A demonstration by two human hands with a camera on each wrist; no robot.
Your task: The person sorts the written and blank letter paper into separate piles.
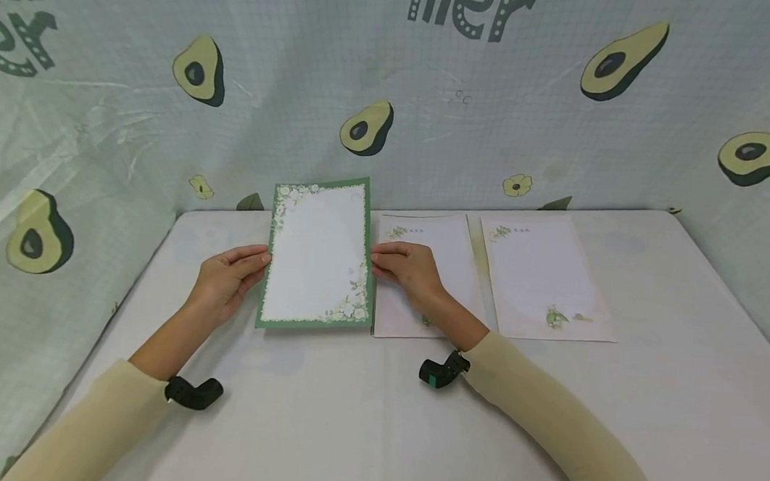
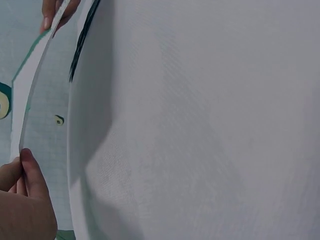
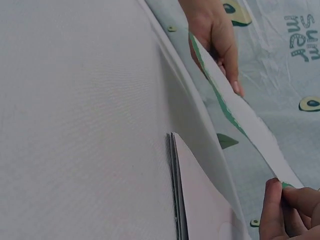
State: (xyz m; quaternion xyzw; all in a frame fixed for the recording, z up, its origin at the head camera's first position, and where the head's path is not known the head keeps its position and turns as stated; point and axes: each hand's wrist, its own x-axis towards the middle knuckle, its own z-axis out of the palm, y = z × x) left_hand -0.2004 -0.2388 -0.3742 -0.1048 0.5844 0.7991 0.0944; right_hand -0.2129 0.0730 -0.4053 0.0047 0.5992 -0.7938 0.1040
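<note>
A sheet of paper (image 1: 319,255) with a green border and white flowers at two corners is held up off the table, tilted toward the head camera. My left hand (image 1: 226,283) pinches its left edge between thumb and fingers. On the opposite edge, my right hand (image 1: 412,275) pinches it the same way. The wrist views show the sheet (image 3: 245,120) nearly edge-on and slightly bowed between both hands. Partly behind my right hand lies a pale pink stack of printed sheets (image 1: 447,302); its layered edge shows in the right wrist view.
Another pale pink printed page (image 1: 540,278) lies flat to the right of the stack, with a yellowish strip (image 1: 479,253) between them. All rest on a white-covered table (image 1: 363,414). A curtain (image 1: 289,68) printed with avocados hangs behind and at the sides.
</note>
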